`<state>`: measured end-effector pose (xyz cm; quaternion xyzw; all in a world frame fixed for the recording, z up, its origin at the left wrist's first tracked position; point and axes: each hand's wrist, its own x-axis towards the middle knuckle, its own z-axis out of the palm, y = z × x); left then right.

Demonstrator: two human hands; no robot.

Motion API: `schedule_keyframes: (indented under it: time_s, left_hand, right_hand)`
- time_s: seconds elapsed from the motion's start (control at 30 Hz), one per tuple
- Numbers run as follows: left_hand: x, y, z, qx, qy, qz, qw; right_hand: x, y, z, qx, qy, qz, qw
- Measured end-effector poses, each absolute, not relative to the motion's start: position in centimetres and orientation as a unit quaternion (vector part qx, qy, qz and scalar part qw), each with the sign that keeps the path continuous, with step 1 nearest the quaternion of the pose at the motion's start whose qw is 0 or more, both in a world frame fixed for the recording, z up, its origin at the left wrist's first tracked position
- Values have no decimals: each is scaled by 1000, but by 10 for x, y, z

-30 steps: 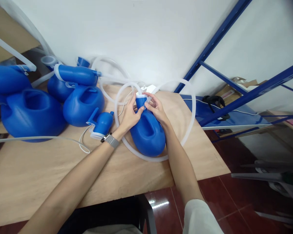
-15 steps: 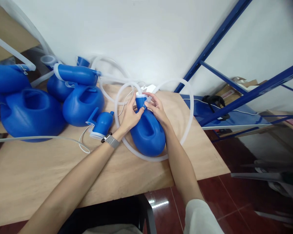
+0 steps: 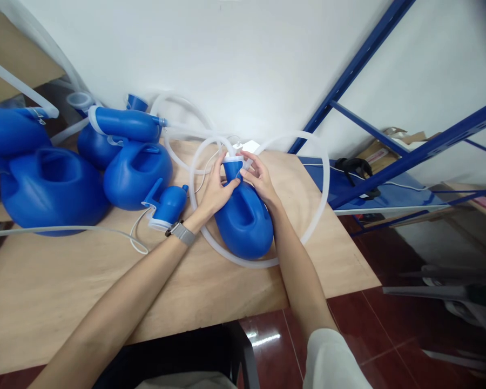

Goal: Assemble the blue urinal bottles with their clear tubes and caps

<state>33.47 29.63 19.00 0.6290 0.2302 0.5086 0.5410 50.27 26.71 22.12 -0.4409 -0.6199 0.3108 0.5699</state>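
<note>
A blue plastic bottle (image 3: pixel 247 232) with a moulded handle lies on the wooden table, its neck pointing away from me. Around the left of the neck curls my left hand (image 3: pixel 218 189), thumb across the front; a watch is on that wrist. My right hand (image 3: pixel 261 181) grips the neck's right side, thumb and fingertips against it. A pale rim or cap (image 3: pixel 233 159) tops the neck between both hands. The clear hose (image 3: pixel 324 178) loops around the bottle and runs to the neck area; the exact joint is hidden by my fingers.
More blue bottles (image 3: pixel 56 189) with hoses stand at the left. A small blue spouted piece (image 3: pixel 170 204) lies by my left wrist, near a white cable (image 3: pixel 135 246). A blue metal shelf (image 3: pixel 372 200) rises at the right. Behind the table is a white wall (image 3: pixel 243 65).
The hose loop on the right has swung slightly outward to the right. Both hands stay at the bottle's neck, with only slight finger shifts.
</note>
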Motion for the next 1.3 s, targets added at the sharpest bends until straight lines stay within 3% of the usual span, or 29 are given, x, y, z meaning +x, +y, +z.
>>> schedule_keyframes:
  time_s: [0.27,0.47,0.6,0.83,1.03,1.13,1.3]
  left_hand:
    - [324,313,214,615,343,465,536]
    - [308,312,227,687,380,430,447]
    - [284,293,242,782,401,380,288]
    - [223,260,259,849,514,124,-7]
    - [193,239,229,847,527,27,-56]
    - [187,234,215,854,516,41,-54]
    - [171,237,209,868,485,91,-48]
  right_hand:
    - [544,251,263,-485,-541,153,670]
    - [528,205,297,-432,-543,76,717]
    - [493,193,283,-448,-536,158,698]
    - [434,166,265,-419,-638,328,557]
    - [388,152,262,-422,-628,336,561]
    - [367,159,244,-400,-600,356,594]
    - [359,181,212,-414,-590,388,574]
